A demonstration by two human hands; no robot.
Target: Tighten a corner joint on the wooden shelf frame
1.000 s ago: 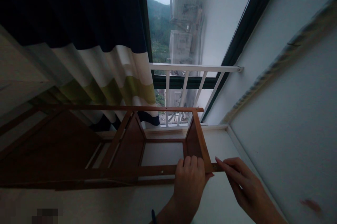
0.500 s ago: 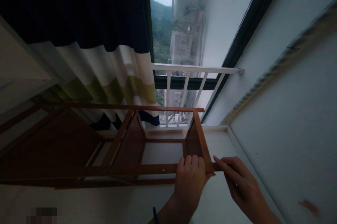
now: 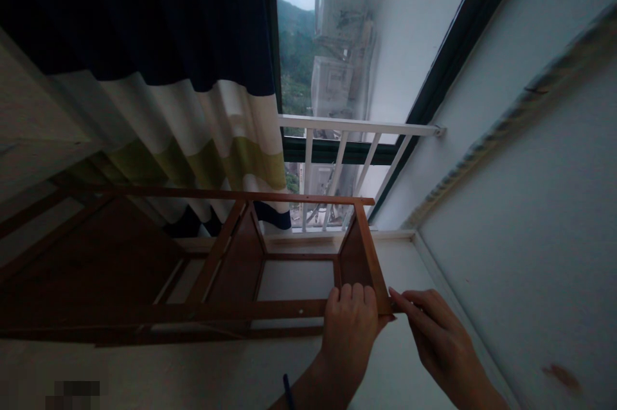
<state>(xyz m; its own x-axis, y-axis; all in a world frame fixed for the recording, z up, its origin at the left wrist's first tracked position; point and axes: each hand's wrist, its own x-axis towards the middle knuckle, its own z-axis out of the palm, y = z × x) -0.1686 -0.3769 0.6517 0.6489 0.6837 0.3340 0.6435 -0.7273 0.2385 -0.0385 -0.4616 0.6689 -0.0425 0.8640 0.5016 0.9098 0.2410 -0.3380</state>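
Observation:
A brown wooden shelf frame (image 3: 212,256) lies on its side on a pale surface below a window. My left hand (image 3: 349,326) is closed over the near rail of the frame, close to its right corner, fingers curled over the top. My right hand (image 3: 434,333) is just to the right, its fingers pinched together at the end of that rail where it sticks out past the corner post. What the pinch holds is too small to make out.
A striped curtain (image 3: 183,76) hangs at the left behind the frame. A white railing (image 3: 357,130) crosses the window (image 3: 337,44). A white wall (image 3: 530,204) closes in on the right, with a pale ledge (image 3: 395,249) beneath the frame.
The view has shifted slightly. Both hands stay on the frame's near right corner, with almost no movement.

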